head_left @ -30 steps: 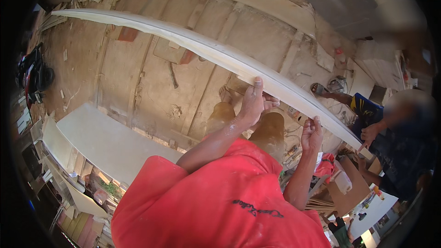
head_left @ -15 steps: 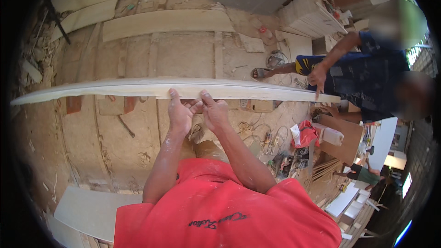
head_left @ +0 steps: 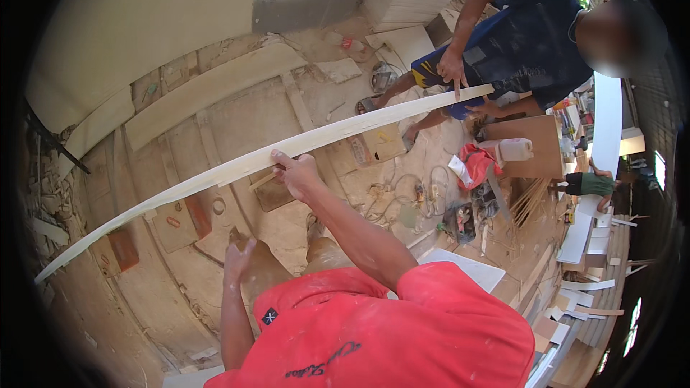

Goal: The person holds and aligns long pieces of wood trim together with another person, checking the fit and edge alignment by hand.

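Note:
A long pale board strip [head_left: 381, 116] runs diagonally across the view, its far left end low and its right end raised. My right hand [head_left: 295, 172] grips it near the middle, fingers closed on its edge. My left hand [head_left: 237, 255] is off the strip, below it in front of my legs, fingers loosely apart with nothing visible in them. At the strip's right end, a co-worker in a dark blue shirt [head_left: 525, 43] has one hand [head_left: 451, 68] on its top and the other just under it.
Panels [head_left: 208, 93] and a stack of white boards [head_left: 395, 3] lie along the back. Right of my legs are cables, a red bag [head_left: 474, 165], a pale jerrycan [head_left: 514, 150] and a toolbox [head_left: 460, 223]. Another person [head_left: 593, 185] bends over white sheets farther right.
My left hand has let go of the strip and dropped. The strip tilts up toward the right, where the co-worker has moved up in view. The view has turned.

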Available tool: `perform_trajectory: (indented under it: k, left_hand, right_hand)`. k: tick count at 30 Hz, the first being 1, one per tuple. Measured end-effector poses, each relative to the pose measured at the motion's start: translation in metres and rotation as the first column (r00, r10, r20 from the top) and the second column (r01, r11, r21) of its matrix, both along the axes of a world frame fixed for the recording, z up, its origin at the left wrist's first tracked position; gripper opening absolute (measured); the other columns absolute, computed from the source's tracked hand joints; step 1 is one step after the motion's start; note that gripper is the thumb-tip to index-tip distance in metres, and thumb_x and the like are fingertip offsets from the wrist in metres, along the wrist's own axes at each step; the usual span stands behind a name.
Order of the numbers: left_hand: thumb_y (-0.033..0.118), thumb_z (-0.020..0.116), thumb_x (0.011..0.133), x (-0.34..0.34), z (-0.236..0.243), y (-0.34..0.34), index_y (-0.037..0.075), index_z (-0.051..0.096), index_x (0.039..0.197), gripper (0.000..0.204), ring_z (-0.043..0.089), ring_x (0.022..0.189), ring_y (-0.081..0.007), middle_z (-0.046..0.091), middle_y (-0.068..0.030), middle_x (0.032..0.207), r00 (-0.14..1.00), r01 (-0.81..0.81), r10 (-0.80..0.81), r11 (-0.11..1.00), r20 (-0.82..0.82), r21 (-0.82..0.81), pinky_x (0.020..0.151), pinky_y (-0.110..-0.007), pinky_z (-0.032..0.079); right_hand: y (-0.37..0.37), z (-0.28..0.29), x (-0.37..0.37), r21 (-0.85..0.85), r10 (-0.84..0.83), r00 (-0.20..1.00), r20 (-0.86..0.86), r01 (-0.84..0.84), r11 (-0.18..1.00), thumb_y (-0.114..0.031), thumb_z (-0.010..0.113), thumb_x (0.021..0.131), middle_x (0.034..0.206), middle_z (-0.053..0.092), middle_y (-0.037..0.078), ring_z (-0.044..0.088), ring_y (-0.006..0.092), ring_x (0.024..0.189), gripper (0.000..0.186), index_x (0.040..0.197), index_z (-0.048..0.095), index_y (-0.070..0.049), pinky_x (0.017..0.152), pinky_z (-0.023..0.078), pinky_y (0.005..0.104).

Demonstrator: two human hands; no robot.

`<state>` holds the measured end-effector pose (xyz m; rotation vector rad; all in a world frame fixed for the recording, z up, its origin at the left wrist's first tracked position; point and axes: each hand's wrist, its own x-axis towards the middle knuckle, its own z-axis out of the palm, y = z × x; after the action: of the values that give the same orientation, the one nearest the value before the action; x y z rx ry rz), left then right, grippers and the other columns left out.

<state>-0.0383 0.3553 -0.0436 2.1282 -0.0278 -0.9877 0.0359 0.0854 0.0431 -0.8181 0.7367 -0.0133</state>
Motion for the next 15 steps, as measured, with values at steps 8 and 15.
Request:
perform_trajectory:
  k: [8, 15]
  left_hand:
    - [0.022, 0.061, 0.084, -0.034, 0.022, 0.145, -0.002, 0.033, 0.139, 0.066, 0.063, 0.077, -0.0216, 0.065, -0.0159, 0.098, 0.804, -0.332, 0.187, 0.929, -0.565, -0.165, 0.064, -0.031, 0.05]
    - [0.022, 0.06, 0.088, 0.039, -0.084, 0.095, 0.004, 0.049, 0.129, 0.046, 0.066, 0.068, -0.0179, 0.066, -0.0082, 0.089, 0.892, -0.34, 0.245, 0.917, -0.379, -0.208, 0.056, -0.03, 0.052]
  right_hand:
    - [-0.013, 0.004, -0.017, -0.105, -0.032, 0.999, 0.01, 0.033, 0.994, -0.008, 0.064, 0.088, 0.08, 0.056, 0.002, 0.051, 0.0101, 0.068, 0.008, 0.089, 0.058, -0.004, 0.058, 0.042, 0.0215]
    - [-0.006, 0.005, -0.018, -0.138, -0.016, 1.0, 0.0, 0.016, 0.99, -0.007, 0.06, 0.09, 0.095, 0.06, 0.005, 0.056, 0.0123, 0.078, 0.018, 0.107, 0.055, -0.002, 0.06, 0.046, 0.0196]
